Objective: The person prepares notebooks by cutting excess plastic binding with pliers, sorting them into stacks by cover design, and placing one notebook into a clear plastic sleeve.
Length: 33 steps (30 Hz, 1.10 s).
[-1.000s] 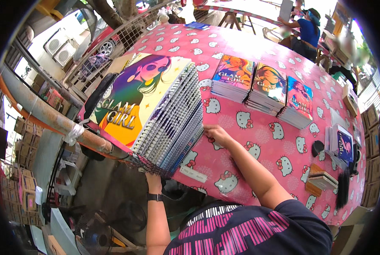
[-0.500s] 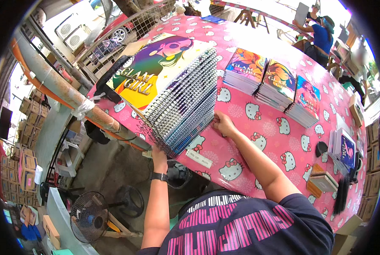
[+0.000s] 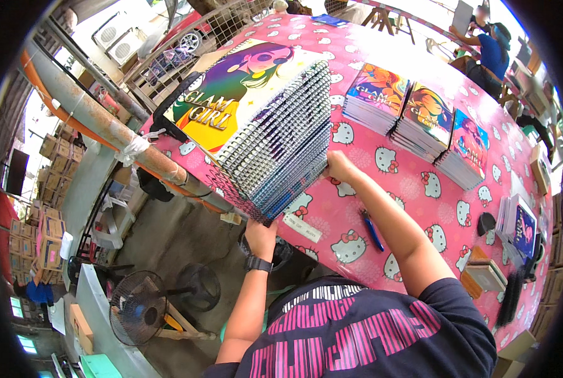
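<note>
Head camera view, looking down: a tall stack of spiral-bound books [image 3: 275, 151] stands at the near left edge of a pink table. The top cover is yellow and cream, with a drawn figure in dark sunglasses; the white and dark coils face the wearer.

The left hand [image 3: 261, 233], below a black wristwatch [image 3: 258, 264], is at the stack's bottom near corner. Its fingertips are hidden, so whether it grips cannot be told. The right hand [image 3: 343, 165] is curled at the stack's lower right side; its fingertips are hidden too, and a grip cannot be confirmed.

Near the stack's base lies a white paper strip [image 3: 302, 228], and to the right of that a blue-handled tool [image 3: 371, 230]. Farther right, three shorter book stacks with bright covers stand in a row on the pink table [image 3: 414, 233], which is printed with cat faces.

A black brush [image 3: 510, 297] lies near the table's right edge. To the left run a rusty pipe [image 3: 162, 165] and, lower down, a standing fan [image 3: 138, 309]. In the far background, a person in blue [image 3: 493, 55] is at another table.
</note>
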Tool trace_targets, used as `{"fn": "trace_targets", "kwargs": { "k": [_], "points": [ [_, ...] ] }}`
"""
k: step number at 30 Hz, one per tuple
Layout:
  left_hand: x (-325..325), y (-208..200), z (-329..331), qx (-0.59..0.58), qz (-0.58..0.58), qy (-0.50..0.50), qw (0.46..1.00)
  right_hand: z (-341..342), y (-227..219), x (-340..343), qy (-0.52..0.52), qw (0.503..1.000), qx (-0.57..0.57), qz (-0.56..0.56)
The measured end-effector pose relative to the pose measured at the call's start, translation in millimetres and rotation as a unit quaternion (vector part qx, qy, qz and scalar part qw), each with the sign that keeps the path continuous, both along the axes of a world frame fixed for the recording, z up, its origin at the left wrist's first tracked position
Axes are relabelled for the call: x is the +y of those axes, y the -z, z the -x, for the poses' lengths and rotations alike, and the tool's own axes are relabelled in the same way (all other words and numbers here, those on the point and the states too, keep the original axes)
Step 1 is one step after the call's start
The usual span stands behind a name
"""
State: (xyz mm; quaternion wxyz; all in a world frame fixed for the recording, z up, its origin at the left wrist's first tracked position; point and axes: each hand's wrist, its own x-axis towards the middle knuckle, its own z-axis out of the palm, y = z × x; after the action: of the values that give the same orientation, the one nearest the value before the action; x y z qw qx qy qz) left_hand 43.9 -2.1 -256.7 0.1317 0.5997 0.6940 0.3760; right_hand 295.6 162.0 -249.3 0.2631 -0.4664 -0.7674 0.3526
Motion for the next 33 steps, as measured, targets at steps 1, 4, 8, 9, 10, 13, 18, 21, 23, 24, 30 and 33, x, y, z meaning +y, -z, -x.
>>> {"fn": "trace_targets", "kwargs": {
  "k": [1, 4, 8, 9, 10, 13, 18, 21, 23, 24, 30, 33],
  "points": [
    [1, 6, -1, 0.017, -0.011, -0.016, 1.000, 0, -3, 1, -0.009, 1.000, 0.006, 0.002],
    [1, 13, -3, 0.040, -0.035, -0.031, 0.998, -3, -4, 2, -0.011, 1.000, 0.005, 0.019],
    [2, 18, -1, 0.001, -0.026, -0.025, 0.999, 4, 10, -6, 0.065, 0.998, -0.003, -0.010],
    [3, 16, -1, -0.007, -0.025, -0.025, 0.999, 7, 13, -10, 0.096, 0.995, 0.002, -0.012],
    [3, 13, -2, -0.008, -0.027, -0.025, 0.999, 6, 14, -12, 0.095, 0.995, 0.012, -0.019],
    [0, 8, -5, 0.040, -0.027, -0.041, 0.998, 8, 2, -21, 0.100, 0.994, 0.023, -0.039],
    [-4, 5, -8, 0.069, 0.000, -0.037, 0.997, 4, 5, -15, 0.088, 0.996, 0.022, -0.024],
    [-3, 12, 0, 0.045, -0.041, -0.014, 0.998, 9, -4, -28, 0.099, 0.993, 0.033, -0.046],
    [0, 8, 0, 0.007, -0.026, -0.017, 1.000, 12, 3, -32, 0.131, 0.988, 0.006, -0.080],
    [-3, 11, -2, 0.002, -0.023, -0.022, 0.999, 10, 9, -35, 0.131, 0.987, -0.004, -0.091],
    [-1, 10, 4, 0.091, -0.010, -0.026, 0.995, -12, -16, -56, 0.089, 0.993, -0.055, -0.046],
    [-3, 3, 0, 0.086, -0.033, -0.026, 0.995, -46, -43, -98, 0.139, 0.977, -0.125, -0.102]
  ]
}}
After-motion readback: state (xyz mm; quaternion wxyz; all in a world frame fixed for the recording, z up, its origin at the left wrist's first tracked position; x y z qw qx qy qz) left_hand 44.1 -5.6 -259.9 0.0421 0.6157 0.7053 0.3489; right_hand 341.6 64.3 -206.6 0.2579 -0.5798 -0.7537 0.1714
